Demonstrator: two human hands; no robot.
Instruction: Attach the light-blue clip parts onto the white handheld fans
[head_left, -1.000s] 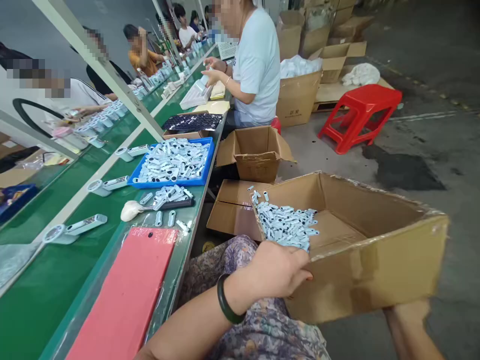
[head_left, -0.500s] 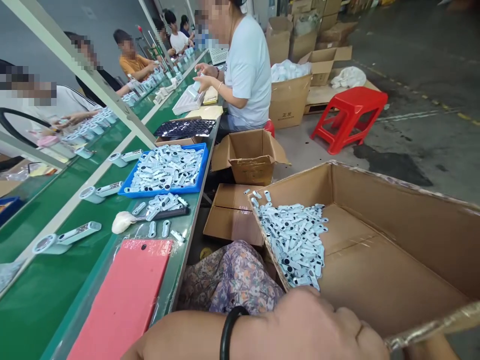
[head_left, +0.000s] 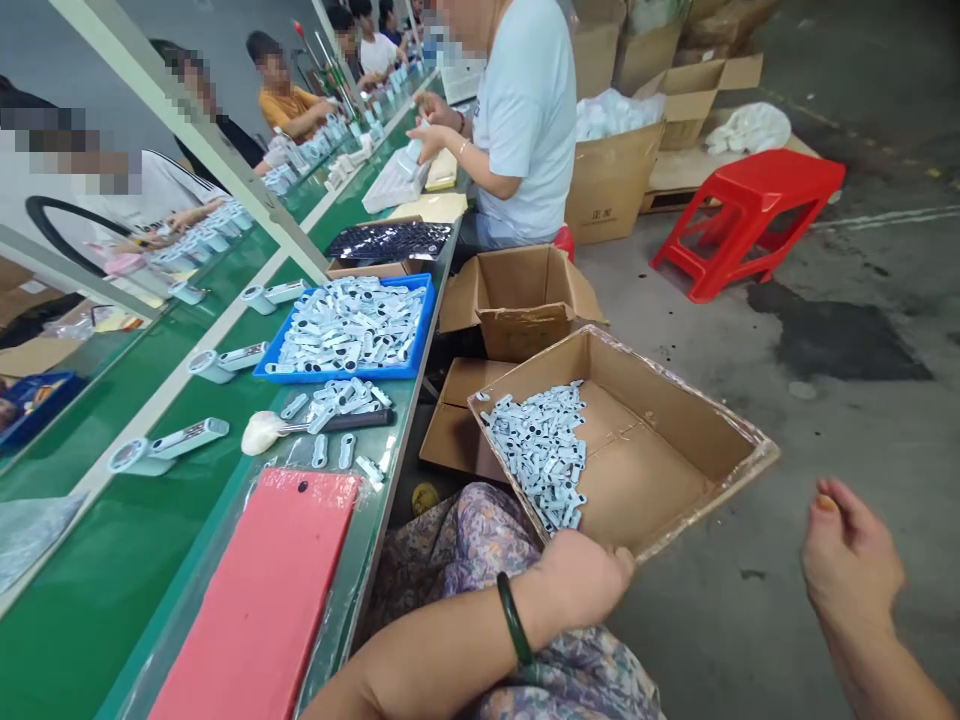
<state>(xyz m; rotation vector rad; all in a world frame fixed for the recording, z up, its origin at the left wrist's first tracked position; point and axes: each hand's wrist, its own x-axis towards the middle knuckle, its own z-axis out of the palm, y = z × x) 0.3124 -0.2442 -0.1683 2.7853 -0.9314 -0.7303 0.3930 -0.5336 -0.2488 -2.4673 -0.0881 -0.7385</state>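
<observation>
The left forearm is brought in from the bottom edge and slanted up to the right, a dark green bangle (head_left: 514,618) being worn at the wrist. The near rim of a cardboard box (head_left: 664,405) is gripped by the left hand (head_left: 581,582), with the back of the hand turned upward and the fingers closed around the cardboard. The right hand (head_left: 853,565) is held apart from the box, out to its right and above the grey floor (head_left: 750,630); its forearm is slanted up to the left from the lower right corner. The right fingers are curled toward the thumb, but whether the tips are pressed together cannot be told. The box is held just to the right of the counter (head_left: 346,600), partly over the flower-patterned cloth (head_left: 480,530) on the lap; whether its weight is borne there cannot be seen. Its open top is faced upward, and its long axis is laid from upper left to lower right across the view. Small pale blue pieces (head_left: 538,450) are heaped against its left wall, pointed in mixed directions. On the counter, similar pieces are held in a blue tray (head_left: 337,377), and a red sheet (head_left: 259,590) is laid nearer.
</observation>
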